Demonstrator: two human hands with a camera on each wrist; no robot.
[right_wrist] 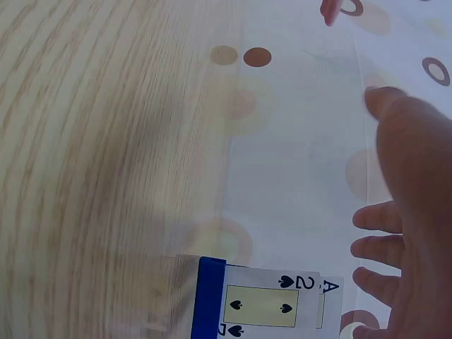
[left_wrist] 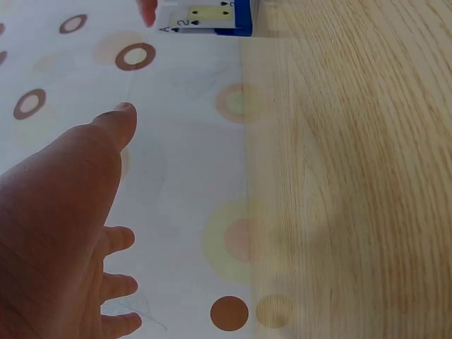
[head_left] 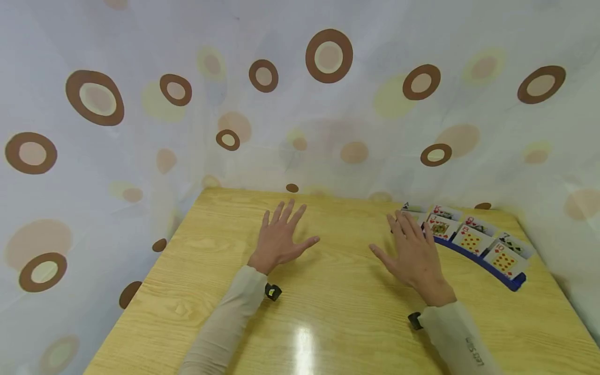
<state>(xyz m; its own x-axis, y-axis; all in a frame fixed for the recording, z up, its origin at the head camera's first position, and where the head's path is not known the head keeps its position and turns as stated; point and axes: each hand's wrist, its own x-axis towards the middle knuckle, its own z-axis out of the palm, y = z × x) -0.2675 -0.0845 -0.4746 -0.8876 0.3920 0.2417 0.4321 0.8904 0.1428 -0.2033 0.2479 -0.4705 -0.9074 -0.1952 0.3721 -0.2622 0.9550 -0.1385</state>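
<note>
Showing red cards (head_left: 470,241), head view; wrists show spades (right_wrist: 261,305).

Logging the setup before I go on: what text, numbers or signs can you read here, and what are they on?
"A": corner of the ace in the blue card holder.
"2" with spade pips: two of spades.
Other cards: hearts and diamonds; indices too small to read.
Right sleeve print: too blurred to read.
</note>
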